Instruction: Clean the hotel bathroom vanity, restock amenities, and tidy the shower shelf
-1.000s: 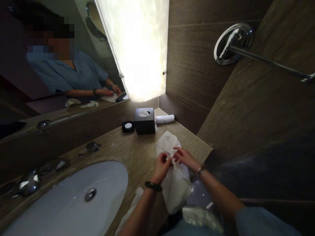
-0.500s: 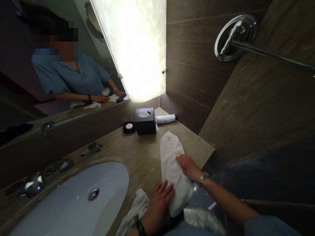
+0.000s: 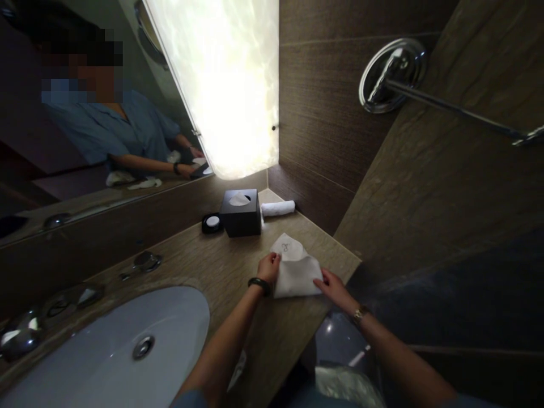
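A white cloth (image 3: 297, 277) with a small dark emblem near its far tip lies folded over on the stone counter (image 3: 238, 266). My left hand (image 3: 267, 268) pinches its left edge, the fingers closed and partly hidden. At the right corner, my right hand (image 3: 335, 289) holds the cloth between thumb and fingers. The folded-up near edge runs straight between both hands, and the emblem end still shows beyond the fold.
Beyond the cloth stand a black tissue box (image 3: 241, 218), a rolled white towel (image 3: 278, 208) and a small black dish (image 3: 211, 223). A sink (image 3: 170, 317) with a tap (image 3: 21, 340) lies left. A metal rail (image 3: 450, 107) juts from the right wall.
The near half of the cloth has been folded up and away from me. My left hand has moved forward to the cloth's left edge; my right hand has shifted slightly to its right corner.
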Tool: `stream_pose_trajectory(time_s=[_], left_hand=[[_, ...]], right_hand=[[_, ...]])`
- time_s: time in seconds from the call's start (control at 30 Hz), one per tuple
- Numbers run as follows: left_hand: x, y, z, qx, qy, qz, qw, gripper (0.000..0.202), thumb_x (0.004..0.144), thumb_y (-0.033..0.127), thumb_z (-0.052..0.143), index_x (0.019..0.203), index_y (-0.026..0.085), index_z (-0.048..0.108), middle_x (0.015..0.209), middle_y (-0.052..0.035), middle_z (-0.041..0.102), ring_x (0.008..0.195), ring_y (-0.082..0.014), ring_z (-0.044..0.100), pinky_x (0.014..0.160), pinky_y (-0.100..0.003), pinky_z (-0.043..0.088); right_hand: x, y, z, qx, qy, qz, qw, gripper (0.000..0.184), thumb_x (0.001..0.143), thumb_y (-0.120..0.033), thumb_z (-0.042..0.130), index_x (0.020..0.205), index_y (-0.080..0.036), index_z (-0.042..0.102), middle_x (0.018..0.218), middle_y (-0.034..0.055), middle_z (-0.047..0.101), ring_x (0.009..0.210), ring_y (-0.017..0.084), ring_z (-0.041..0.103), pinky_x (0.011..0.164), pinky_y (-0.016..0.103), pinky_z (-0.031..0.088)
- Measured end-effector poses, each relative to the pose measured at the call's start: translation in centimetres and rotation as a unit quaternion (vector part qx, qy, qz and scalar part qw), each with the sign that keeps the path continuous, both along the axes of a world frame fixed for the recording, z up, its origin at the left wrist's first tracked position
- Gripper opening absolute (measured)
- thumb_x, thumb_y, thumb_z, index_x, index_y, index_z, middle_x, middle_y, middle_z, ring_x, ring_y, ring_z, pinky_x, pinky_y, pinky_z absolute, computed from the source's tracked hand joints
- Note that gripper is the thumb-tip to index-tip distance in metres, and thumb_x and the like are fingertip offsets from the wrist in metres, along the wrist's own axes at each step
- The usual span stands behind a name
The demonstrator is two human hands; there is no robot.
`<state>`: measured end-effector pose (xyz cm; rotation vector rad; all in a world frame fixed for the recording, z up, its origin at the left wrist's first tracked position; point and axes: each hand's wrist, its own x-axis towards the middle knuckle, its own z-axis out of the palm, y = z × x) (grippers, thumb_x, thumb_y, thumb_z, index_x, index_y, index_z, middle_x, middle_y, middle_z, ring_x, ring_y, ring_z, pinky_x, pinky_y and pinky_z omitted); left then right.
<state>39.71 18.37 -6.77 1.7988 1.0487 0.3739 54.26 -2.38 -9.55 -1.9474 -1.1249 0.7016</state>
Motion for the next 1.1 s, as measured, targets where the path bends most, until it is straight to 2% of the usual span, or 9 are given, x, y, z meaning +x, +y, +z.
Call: stream_pose_trajectory(time_s=[0.1, 0.2, 0.27, 0.33, 0.47, 0.6, 0.77, 0.97, 1.1], left_hand=[[0.5, 0.9, -1.1, 0.068, 0.045, 0.005, 0.997, 0.008, 0.087, 0.015, 0.055, 0.08, 0.015, 0.06, 0.065, -0.0012, 0.057, 0.066, -0.016, 0.056, 0.069, -0.027, 0.042], [-1.6, -0.6, -0.9, 0.119, 0.062, -0.008, 0.991, 0.023, 0.087, 0.014, 0.054, 0.11, 0.012, 0.059, 0.08, -0.0046, 0.064, 0.075, -0.0187, 0.061, 0.075, -0.03, 0.046], [-3.6, -2.7, -0.6, 0.159, 0.058, -0.008, 0.986, 0.044, 0.086, 0.019, 0.058, 0.129, 0.011, 0.05, 0.113, -0.0138, 0.064, 0.104, -0.0241, 0.061, 0.093, -0.037, 0.047], [-5.4, -5.2, -0.3, 0.214, 0.052, -0.043, 0.974, 0.058, 0.083, 0.025, 0.066, 0.137, 0.013, 0.047, 0.141, -0.0175, 0.05, 0.131, -0.0301, 0.047, 0.11, -0.045, 0.037], [-7.3, -8.2, 0.2, 0.262, 0.095, -0.179, 0.944, 0.059, 0.078, 0.02, 0.071, 0.135, 0.022, 0.054, 0.146, -0.0098, 0.051, 0.134, -0.0346, 0.041, 0.113, -0.053, 0.031], [-6.3, -5.5, 1.1, 0.16, 0.13, -0.168, 0.964, 0.024, 0.091, 0.028, 0.059, 0.113, 0.02, 0.065, 0.118, -0.0079, 0.069, 0.112, -0.0291, 0.057, 0.099, -0.043, 0.04], [-2.9, -0.3, 0.8, 0.091, 0.157, -0.11, 0.977, 0.036, 0.099, 0.039, 0.042, 0.111, 0.013, 0.064, 0.102, -0.0118, 0.072, 0.091, -0.0236, 0.066, 0.076, -0.032, 0.044], [-2.2, 0.6, 0.1, 0.093, 0.173, -0.083, 0.977, 0.032, 0.097, 0.035, 0.046, 0.112, 0.013, 0.063, 0.092, -0.0113, 0.073, 0.083, -0.0253, 0.066, 0.07, -0.033, 0.042], [-3.5, 0.4, 0.7, 0.119, 0.14, -0.08, 0.98, 0.042, 0.099, 0.035, 0.041, 0.133, 0.013, 0.054, 0.107, -0.0127, 0.071, 0.095, -0.026, 0.065, 0.084, -0.037, 0.047]], right_hand=[[0.0, 2.0, -0.5, -0.055, -0.124, -0.064, 0.989, 0.036, 0.097, -0.032, 0.046, 0.122, -0.014, 0.065, 0.11, 0.0151, 0.073, 0.101, 0.028, 0.069, 0.091, 0.04, 0.054], [-0.1, 1.8, 0.1, -0.05, -0.201, -0.061, 0.976, 0.043, 0.098, -0.029, 0.044, 0.136, -0.012, 0.055, 0.118, 0.0181, 0.069, 0.108, 0.029, 0.066, 0.096, 0.043, 0.051], [-0.7, 0.5, 0.5, 0.003, -0.253, -0.042, 0.967, 0.048, 0.097, -0.031, 0.049, 0.141, -0.012, 0.05, 0.125, 0.019, 0.065, 0.115, 0.031, 0.061, 0.101, 0.047, 0.048], [-1.5, -0.9, 0.6, 0.051, -0.302, -0.005, 0.952, 0.052, 0.093, -0.033, 0.059, 0.141, -0.015, 0.051, 0.132, 0.0183, 0.059, 0.123, 0.032, 0.054, 0.108, 0.052, 0.042], [-2.3, -1.4, 0.1, 0.063, -0.312, 0.115, 0.941, 0.048, 0.088, -0.016, 0.058, 0.136, -0.021, 0.056, 0.135, 0.0116, 0.06, 0.128, 0.029, 0.05, 0.118, 0.056, 0.027], [0.5, 2.8, 0.9, -0.001, -0.25, 0.147, 0.957, 0.033, 0.093, -0.015, 0.049, 0.121, -0.019, 0.066, 0.12, 0.01, 0.07, 0.114, 0.024, 0.062, 0.106, 0.043, 0.044], [4.1, 8.5, 3.5, -0.116, -0.194, 0.151, 0.962, 0.029, 0.101, -0.028, 0.044, 0.101, -0.016, 0.071, 0.098, 0.0103, 0.075, 0.092, 0.023, 0.069, 0.085, 0.033, 0.051], [0.2, 5.8, 1.7, 0.076, -0.36, 0.116, 0.923, 0.032, 0.1, -0.028, 0.046, 0.128, -0.017, 0.06, 0.128, 0.0141, 0.063, 0.121, 0.028, 0.054, 0.115, 0.053, 0.031], [-0.1, 7.3, 0.4, 0.077, -0.343, 0.143, 0.925, 0.032, 0.102, -0.027, 0.044, 0.128, -0.018, 0.059, 0.125, 0.0126, 0.065, 0.12, 0.027, 0.055, 0.115, 0.054, 0.03]])
